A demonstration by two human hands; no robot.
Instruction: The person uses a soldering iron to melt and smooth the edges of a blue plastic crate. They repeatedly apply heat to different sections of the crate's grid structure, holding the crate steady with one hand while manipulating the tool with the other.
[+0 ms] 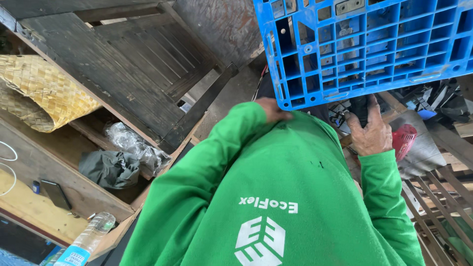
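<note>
Blue plastic crate (364, 49) is held up on edge at chest height. A dark wooden frame (123, 64) and a woven basket (39, 88) lie well off to its left, and a red tool (405, 140) sits just below its lower edge. Left hand (271, 109) touches the crate's lower-left corner with its fingers hidden behind the rim, so I cannot tell that grip; right hand (372, 130) is just under the lower edge, its grip wrapped tight around a black handle (359, 106). Judging by this, the step in hand is steadying the crate while working at its underside, and any next move calls for a firm left-hand hold so the crate does not swing.
</note>
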